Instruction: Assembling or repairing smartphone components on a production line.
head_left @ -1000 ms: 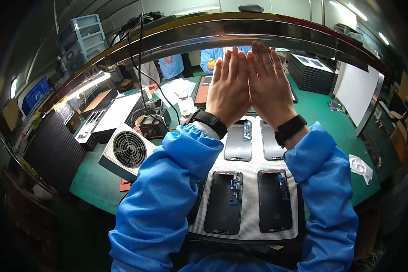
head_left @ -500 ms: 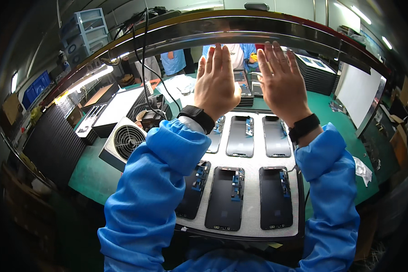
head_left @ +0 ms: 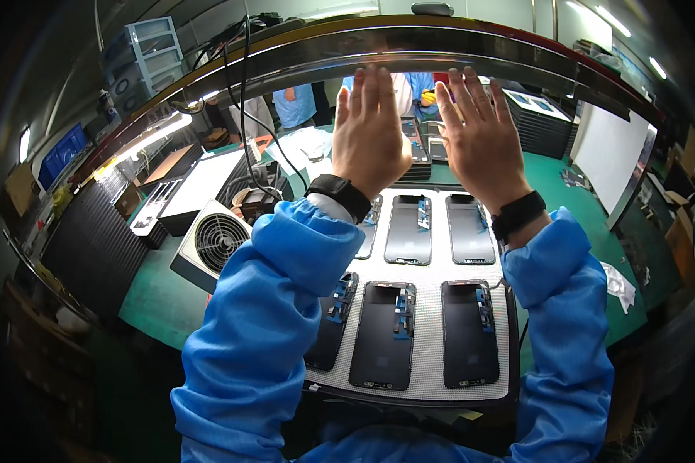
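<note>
bright overhead strip lights | glare on metal rail [head_left: 440, 35] | fisheye-bent, dark edges

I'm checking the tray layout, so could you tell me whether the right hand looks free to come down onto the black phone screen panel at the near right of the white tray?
Probably yes: the right hand is raised, open and empty, and nothing covers that black phone screen panel.

Left hand [head_left: 372, 127] and right hand [head_left: 480, 131] are raised flat, fingers spread, apart, holding nothing, above a white tray [head_left: 432, 274] of black phone screens [head_left: 384, 333] on the green bench [head_left: 162, 301].
</note>
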`<state>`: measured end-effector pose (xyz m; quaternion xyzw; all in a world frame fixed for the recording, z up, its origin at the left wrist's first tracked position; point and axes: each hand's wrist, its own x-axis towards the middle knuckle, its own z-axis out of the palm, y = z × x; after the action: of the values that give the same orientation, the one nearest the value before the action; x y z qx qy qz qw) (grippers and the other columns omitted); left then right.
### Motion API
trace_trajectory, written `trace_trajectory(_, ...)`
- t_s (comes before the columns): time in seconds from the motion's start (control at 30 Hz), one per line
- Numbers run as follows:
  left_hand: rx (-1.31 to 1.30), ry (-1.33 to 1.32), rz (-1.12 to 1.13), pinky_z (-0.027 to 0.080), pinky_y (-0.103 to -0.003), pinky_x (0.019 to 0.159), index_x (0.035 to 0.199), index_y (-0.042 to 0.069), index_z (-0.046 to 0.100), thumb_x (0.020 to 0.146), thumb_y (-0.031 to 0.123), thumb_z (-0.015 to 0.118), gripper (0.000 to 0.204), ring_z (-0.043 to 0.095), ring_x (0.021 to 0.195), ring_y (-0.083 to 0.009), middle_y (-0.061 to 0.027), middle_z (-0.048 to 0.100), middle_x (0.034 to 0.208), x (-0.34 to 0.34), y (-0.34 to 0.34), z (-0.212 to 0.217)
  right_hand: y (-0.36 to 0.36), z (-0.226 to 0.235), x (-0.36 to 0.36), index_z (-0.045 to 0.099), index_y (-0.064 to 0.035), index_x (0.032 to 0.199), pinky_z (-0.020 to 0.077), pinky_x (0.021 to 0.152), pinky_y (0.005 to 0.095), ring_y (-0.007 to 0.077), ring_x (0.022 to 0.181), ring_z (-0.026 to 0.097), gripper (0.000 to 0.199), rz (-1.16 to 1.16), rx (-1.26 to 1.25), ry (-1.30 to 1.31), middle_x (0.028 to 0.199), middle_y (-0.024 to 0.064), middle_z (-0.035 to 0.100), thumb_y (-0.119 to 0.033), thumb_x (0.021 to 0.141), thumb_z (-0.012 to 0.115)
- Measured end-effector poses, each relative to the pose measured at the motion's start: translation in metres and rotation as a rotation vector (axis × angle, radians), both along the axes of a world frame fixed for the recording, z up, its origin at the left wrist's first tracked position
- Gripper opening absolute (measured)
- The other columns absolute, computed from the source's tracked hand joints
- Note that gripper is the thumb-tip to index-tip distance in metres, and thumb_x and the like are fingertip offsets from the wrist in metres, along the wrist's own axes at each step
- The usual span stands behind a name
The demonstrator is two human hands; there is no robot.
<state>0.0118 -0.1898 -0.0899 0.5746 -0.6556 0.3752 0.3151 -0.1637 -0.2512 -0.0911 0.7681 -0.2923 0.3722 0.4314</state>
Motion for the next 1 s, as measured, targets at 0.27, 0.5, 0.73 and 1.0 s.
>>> trace_trajectory(0.27, -0.162, 0.045, 0.018, 0.029, -0.049, 0.116, 0.148, -0.003, 0.025, 0.076, 0.006, 0.064, 0.082, 0.034, 0.141, -0.0392, -0.0238, 0.036, 0.149, 0.025, 0.001, 0.007, 0.007, 0.005, -0.015, 0.049, -0.0111, 0.142, 0.0181, 0.120, 0.0501, 0.0263, 0.141, 0.036, 0.053, -0.041, -0.010, -0.035, 0.147, 0.0118, 0.046, -0.030, 0.093, 0.057)
trace_trajectory(0.5, -0.478, -0.111, -0.120, 0.042, -0.046, 0.094, 0.123, 0.007, 0.051, 0.076, 0.002, 0.063, 0.048, 0.055, 0.105, -0.0311, -0.0119, 0.055, 0.116, 0.039, 0.020, 0.028, 0.016, 0.016, -0.029, 0.053, -0.0124, 0.136, 0.0263, 0.116, 0.0506, 0.0259, 0.135, 0.043, 0.045, 0.003, -0.108, -0.104, 0.140, 0.0085, 0.053, -0.027, 0.094, 0.059)
trace_trajectory(0.73, -0.535, 0.105, -0.365, 0.048, -0.042, 0.088, 0.111, 0.005, 0.058, 0.081, 0.003, 0.058, 0.030, 0.059, 0.096, -0.0285, -0.0127, 0.060, 0.101, 0.045, 0.058, 0.035, 0.038, 0.024, -0.057, 0.058, -0.0108, 0.127, 0.0315, 0.112, 0.0512, 0.0245, 0.123, 0.054, 0.031, 0.141, -0.050, -0.189, 0.125, 0.0083, 0.061, -0.024, 0.098, 0.054)
trace_trajectory(1.0, -0.594, 0.661, -0.660, 0.045, -0.032, 0.093, 0.122, 0.002, 0.056, 0.093, 0.001, 0.054, 0.029, 0.058, 0.103, -0.0161, -0.0075, 0.061, 0.111, 0.058, 0.186, -0.004, 0.070, -0.017, -0.195, 0.055, 0.0005, 0.134, 0.0449, 0.098, 0.0361, 0.0223, 0.110, 0.060, 0.045, 0.546, 0.409, -0.875, 0.120, 0.0138, 0.063, -0.029, 0.108, 0.031)
